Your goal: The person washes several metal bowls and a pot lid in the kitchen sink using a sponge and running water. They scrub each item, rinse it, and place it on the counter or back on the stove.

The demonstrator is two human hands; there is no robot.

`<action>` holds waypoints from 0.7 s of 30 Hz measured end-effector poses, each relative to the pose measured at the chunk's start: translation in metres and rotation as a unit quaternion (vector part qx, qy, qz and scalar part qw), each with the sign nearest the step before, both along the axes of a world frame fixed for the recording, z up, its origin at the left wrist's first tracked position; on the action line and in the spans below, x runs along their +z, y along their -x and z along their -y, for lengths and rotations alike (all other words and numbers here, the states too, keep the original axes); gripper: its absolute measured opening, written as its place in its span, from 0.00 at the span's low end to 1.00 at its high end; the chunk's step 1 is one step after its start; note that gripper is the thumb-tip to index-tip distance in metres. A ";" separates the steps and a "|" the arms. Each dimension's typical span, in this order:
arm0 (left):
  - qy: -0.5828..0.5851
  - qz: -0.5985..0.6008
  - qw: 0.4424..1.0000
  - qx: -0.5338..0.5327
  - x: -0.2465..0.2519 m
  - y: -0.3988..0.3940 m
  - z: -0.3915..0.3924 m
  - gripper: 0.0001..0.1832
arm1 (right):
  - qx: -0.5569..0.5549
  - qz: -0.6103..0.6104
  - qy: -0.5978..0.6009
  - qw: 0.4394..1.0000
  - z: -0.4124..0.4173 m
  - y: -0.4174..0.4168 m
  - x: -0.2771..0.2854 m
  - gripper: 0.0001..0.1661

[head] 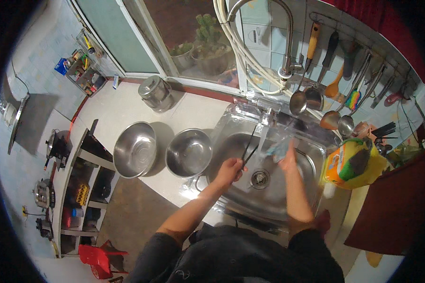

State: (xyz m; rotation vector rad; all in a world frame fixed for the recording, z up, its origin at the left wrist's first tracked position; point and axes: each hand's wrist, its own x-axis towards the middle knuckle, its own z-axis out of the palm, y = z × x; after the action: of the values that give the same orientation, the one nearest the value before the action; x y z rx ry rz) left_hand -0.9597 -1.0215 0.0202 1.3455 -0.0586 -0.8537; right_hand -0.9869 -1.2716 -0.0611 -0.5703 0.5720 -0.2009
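Over the left part of the stainless steel sink point(230, 198), my left hand point(231, 171) is closed around a pair of dark chopsticks point(250, 148), their tips spread and pointing up towards the tap. My right hand point(287, 159) holds a wet, pale bluish cloth point(278, 149) at the right side of the basin; its exact kind is blurred. Between the two hands a stream of water point(262, 145) falls from the faucet point(269, 113). Below it sits the round metal drain strainer point(260, 178).
Two steel basins point(188, 154) point(134, 150) stand on the white counter left of the sink. A lidded steel pot point(156, 93) is behind them. Ladles point(298, 102) and other utensils hang on the right wall. A yellow plastic bag point(356, 164) stands at the sink's right edge.
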 end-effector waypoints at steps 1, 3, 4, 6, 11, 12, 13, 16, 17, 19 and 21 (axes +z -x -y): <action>-0.011 0.015 1.000 -0.004 -0.010 0.000 0.005 0.10 | 0.043 0.051 -0.065 0.996 -0.028 0.014 0.006 0.22; -0.040 0.044 0.998 -0.012 -0.025 0.004 0.013 0.11 | -0.039 0.018 -0.127 0.991 -0.080 0.028 0.022 0.18; -0.094 0.088 0.991 -0.026 -0.023 0.013 0.018 0.12 | -0.048 0.005 -0.091 0.995 -0.096 0.034 0.017 0.15; -0.207 0.179 0.961 -0.039 -0.013 0.032 0.020 0.13 | -0.039 -0.023 0.020 0.999 -0.121 0.038 0.018 0.08; -0.240 0.239 0.934 -0.117 -0.006 0.059 0.009 0.16 | -0.071 -0.075 0.105 0.989 -0.099 0.020 -0.003 0.06; -0.227 0.253 0.934 -0.110 -0.004 0.066 0.004 0.17 | -0.090 -0.081 0.107 0.987 -0.089 0.012 0.007 0.06; -0.214 0.268 0.934 -0.103 -0.005 0.070 0.001 0.17 | -0.109 -0.087 0.108 0.984 -0.083 0.007 0.016 0.06; -0.204 0.354 0.910 -0.074 -0.024 0.066 -0.005 0.20 | -0.140 -0.094 0.120 0.978 -0.089 0.001 0.037 0.06; -0.212 0.349 0.909 -0.083 -0.030 0.060 -0.006 0.20 | -0.136 -0.097 0.116 0.979 -0.099 0.000 0.040 0.08; -0.216 0.269 0.934 -0.091 -0.019 0.044 -0.003 0.20 | -0.131 -0.107 0.108 0.980 -0.126 0.001 0.043 0.10; -0.208 0.238 0.945 -0.085 -0.008 0.038 -0.006 0.20 | -0.087 -0.119 0.118 0.982 -0.143 0.002 0.040 0.11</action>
State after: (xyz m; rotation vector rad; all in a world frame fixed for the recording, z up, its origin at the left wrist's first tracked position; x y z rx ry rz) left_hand -0.9975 -1.0153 0.0121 1.9492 -0.3938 -0.6861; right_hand -0.9885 -1.1281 -0.0212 -0.7802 0.8385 -0.3726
